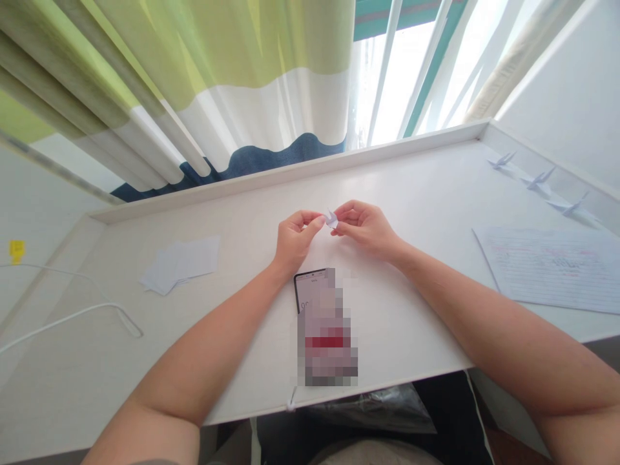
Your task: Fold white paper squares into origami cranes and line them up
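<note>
A small folded white paper (331, 220) with pointed tips is held between both hands above the middle of the desk. My left hand (296, 237) pinches its left side between thumb and fingers. From the other side, my right hand (364, 227) grips it with thumb and fingertips; parts of the paper are hidden behind the fingers. Below the hands lies a phone (312, 290), its screen mostly blurred out. Three folded paper cranes (537, 181) stand in a row at the far right of the desk.
Loose white paper sheets (186, 261) are stacked at the left. A lined, written-on paper pad (557, 268) lies at the right. A white cable (111, 305) runs over the left side. The white desk (411, 174) has a raised back rim below the curtain (232, 84).
</note>
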Demonstrator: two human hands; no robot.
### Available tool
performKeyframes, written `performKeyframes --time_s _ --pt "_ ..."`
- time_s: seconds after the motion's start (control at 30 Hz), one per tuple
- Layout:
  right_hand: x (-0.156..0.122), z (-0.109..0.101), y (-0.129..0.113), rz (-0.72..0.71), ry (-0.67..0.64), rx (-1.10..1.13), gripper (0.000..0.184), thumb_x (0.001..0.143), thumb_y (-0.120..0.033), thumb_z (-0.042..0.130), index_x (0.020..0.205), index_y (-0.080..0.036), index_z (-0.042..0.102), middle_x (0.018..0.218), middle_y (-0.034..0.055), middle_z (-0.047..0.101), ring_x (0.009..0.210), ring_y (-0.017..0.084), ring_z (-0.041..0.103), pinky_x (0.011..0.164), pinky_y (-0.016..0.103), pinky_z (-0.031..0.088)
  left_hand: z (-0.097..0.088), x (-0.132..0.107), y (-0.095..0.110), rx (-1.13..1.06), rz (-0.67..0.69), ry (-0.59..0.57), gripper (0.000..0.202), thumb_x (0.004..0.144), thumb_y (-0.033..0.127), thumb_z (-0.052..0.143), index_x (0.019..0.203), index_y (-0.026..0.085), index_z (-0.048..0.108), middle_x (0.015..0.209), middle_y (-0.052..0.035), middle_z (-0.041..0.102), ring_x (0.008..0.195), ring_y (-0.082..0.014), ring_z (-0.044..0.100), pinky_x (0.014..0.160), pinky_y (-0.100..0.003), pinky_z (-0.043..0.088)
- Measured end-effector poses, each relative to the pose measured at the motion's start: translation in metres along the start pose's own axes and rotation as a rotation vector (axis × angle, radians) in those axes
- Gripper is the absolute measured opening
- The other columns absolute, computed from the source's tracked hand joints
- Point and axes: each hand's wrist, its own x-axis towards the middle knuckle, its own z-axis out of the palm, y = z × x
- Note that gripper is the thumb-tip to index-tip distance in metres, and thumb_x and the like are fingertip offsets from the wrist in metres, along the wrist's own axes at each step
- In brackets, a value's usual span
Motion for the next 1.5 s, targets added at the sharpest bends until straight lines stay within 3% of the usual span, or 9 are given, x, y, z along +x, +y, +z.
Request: performKeyframes --time_s 0.33,0.73,0.97,1.17,1.5 --pt "-0.0004 0.0014 -0.0026 0.019 0.013 0.007 0.048 0.069 -0.054 0.098 0.091 -0.021 0.071 0.082 0.0030 0.078 0.073 0.018 0.075 0.077 0.037 0.063 -0.0001 -0.0011 -0.0042 0.042 0.031 0.029 0.019 0.082 0.039 0.082 0.081 0.020 0.078 0.079 -0.0021 0.074 0.073 -0.0139 0.060 0.070 -0.029 0.048" --pt "-0.0005 0.0017 -0.0017 0.020 0.007 0.027 0.046 0.069 -0.050 0.098 0.089 -0.021 0.069 0.085 0.0038 0.080 0.072 0.017 0.076 0.076 0.037 0.062 0.0016 -0.0009 -0.0048 0.034 0.033 -0.003 0.027 0.086 0.046 0.082 0.088 0.020 0.077 0.085 -0.0040 0.076 0.077 -0.0153 0.067 0.077 -0.031 0.054" --pt "-0.0001 0.0009 -0.0015 0.000 0.016 0.021 0.045 0.074 -0.054 0.094 0.092 -0.022 0.067 0.090 0.0048 0.081 0.077 0.019 0.077 0.079 0.040 0.063 -0.0008 -0.0017 -0.0014 0.036 0.030 0.001 0.026 0.094 0.045 0.069 0.090 0.021 0.079 0.085 -0.0048 0.077 0.077 -0.0166 0.068 0.077 -0.033 0.054" --pt "0.0000 0.0006 -0.0013 0.004 0.014 0.020 0.043 0.073 -0.046 0.095 0.093 -0.021 0.067 0.088 0.0044 0.080 0.074 0.018 0.075 0.078 0.039 0.063 0.0009 -0.0023 -0.0031 0.039 0.024 -0.019 0.015 0.081 0.034 0.079 0.089 0.021 0.077 0.088 -0.0030 0.077 0.078 -0.0154 0.066 0.077 -0.031 0.051" --pt "-0.0003 0.0000 -0.0003 0.033 -0.005 0.045 0.036 0.072 -0.030 0.088 0.099 -0.023 0.066 0.090 0.0016 0.080 0.075 0.017 0.075 0.079 0.038 0.061 0.0001 -0.0009 -0.0065 0.038 0.055 -0.060 0.015 0.081 0.035 0.082 0.089 0.023 0.077 0.089 -0.0026 0.077 0.080 -0.0160 0.067 0.075 -0.031 0.052"
